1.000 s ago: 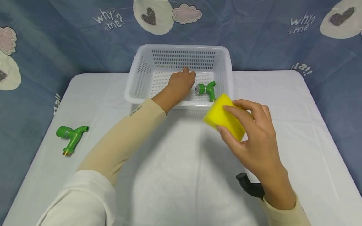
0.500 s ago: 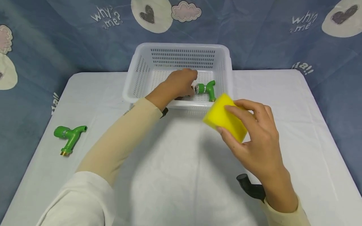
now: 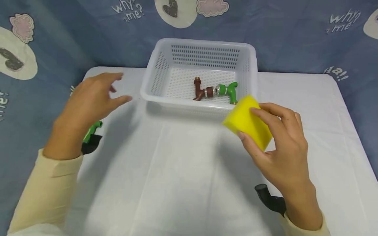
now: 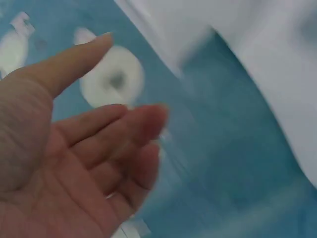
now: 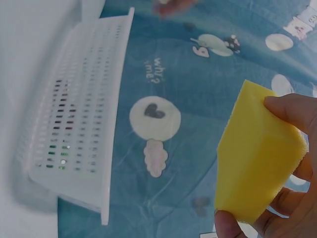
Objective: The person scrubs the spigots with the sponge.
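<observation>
My right hand (image 3: 284,147) pinches a yellow sponge (image 3: 249,123) between thumb and fingers, above the table just in front of the basket. The right wrist view shows the same sponge (image 5: 257,153) held by its edges. My left hand (image 3: 91,96) is in the air at the table's left side, thumb and fingers apart, holding nothing; its palm (image 4: 64,188) shows bare in the left wrist view. Below the left wrist, a green tap (image 3: 92,131) is mostly hidden. Inside the white basket (image 3: 199,101) lie a brown tap (image 3: 203,91) and a green tap (image 3: 230,91), their handles close together.
The basket stands at the back of a table (image 3: 177,170) covered in white cloth. Behind it hangs a blue printed curtain (image 3: 280,39). Black curved mounts (image 3: 270,198) stick out at both wrists.
My left hand has come out of the basket and swung left over the green tap. A brown tap now shows in the basket. The right hand still holds the sponge.
</observation>
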`<state>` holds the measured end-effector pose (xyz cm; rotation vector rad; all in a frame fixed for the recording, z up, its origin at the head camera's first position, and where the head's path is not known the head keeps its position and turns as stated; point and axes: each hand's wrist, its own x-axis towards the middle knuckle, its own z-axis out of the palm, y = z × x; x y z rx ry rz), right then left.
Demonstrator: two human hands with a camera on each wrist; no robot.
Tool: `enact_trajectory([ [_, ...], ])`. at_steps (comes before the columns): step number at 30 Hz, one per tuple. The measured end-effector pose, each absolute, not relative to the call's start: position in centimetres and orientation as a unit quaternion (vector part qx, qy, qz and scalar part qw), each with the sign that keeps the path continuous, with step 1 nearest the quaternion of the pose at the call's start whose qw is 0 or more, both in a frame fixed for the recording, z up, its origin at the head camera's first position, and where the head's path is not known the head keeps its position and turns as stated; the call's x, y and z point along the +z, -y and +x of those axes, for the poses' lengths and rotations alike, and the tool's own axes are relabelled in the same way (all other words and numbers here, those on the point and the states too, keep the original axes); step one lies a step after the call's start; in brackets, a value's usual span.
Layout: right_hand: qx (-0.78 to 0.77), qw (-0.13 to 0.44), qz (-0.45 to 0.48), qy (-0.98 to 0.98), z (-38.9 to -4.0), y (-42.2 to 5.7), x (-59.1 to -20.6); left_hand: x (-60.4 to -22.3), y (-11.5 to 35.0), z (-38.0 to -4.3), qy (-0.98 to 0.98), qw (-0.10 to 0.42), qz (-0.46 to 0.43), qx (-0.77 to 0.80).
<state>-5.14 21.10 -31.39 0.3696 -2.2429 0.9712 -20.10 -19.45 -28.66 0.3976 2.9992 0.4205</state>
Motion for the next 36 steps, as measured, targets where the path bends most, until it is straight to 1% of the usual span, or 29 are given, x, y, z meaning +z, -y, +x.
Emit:
enact_trajectory([
  [3, 0.369, 0.331, 0.140, 0.857, -5.1, -21.1, -31.2, -29.8, 25.7, -18.5, -0.986, 0.095, 0.079, 0.111],
  [6, 0.365, 0.328, 0.140, 0.860, -5.1, -21.2, -31.1, -31.7, 31.0, -17.6, -0.986, 0.139, 0.048, 0.082],
  [9, 0.363, 0.316, 0.141, 0.865, -5.1, -21.1, -31.2, -34.1, 34.4, -17.2, -0.980, 0.185, 0.028, 0.063],
  [11, 0.363, 0.306, 0.144, 0.868, -5.1, -21.0, -31.3, -35.7, 35.7, -17.0, -0.975, 0.209, 0.030, 0.065],
  [13, 0.365, 0.296, 0.148, 0.870, -5.2, -20.9, -31.4, -37.1, 36.7, -16.8, -0.973, 0.215, 0.041, 0.077],
  [17, 0.368, 0.288, 0.154, 0.871, -5.3, -20.7, -31.5, -38.4, 37.2, -16.5, -0.976, 0.177, 0.068, 0.108],
  [19, 0.368, 0.284, 0.154, 0.872, -5.2, -20.6, -31.5, -38.2, 36.3, -16.4, -0.977, 0.156, 0.076, 0.120],
  [21, 0.368, 0.280, 0.153, 0.873, -5.2, -20.6, -31.5, -37.5, 34.5, -16.3, -0.977, 0.140, 0.085, 0.136],
  [23, 0.364, 0.277, 0.149, 0.877, -5.0, -20.6, -31.5, -36.5, 31.5, -16.4, -0.974, 0.131, 0.097, 0.160],
  [26, 0.359, 0.279, 0.149, 0.878, -4.6, -20.5, -31.5, -34.7, 25.9, -16.4, -0.963, 0.112, 0.134, 0.207],
  [28, 0.358, 0.284, 0.162, 0.875, -4.4, -20.4, -31.5, -33.5, 22.0, -16.0, -0.949, 0.089, 0.179, 0.244],
  [31, 0.365, 0.285, 0.196, 0.864, -4.4, -20.0, -31.5, -32.4, 16.9, -15.2, -0.913, 0.041, 0.284, 0.290],
  [34, 0.380, 0.278, 0.239, 0.849, -4.4, -19.2, -31.4, -32.0, 12.8, -14.4, -0.867, 0.013, 0.377, 0.324],
  [36, 0.393, 0.274, 0.267, 0.836, -4.4, -18.5, -31.3, -31.9, 10.8, -14.1, -0.843, -0.003, 0.422, 0.335],
])
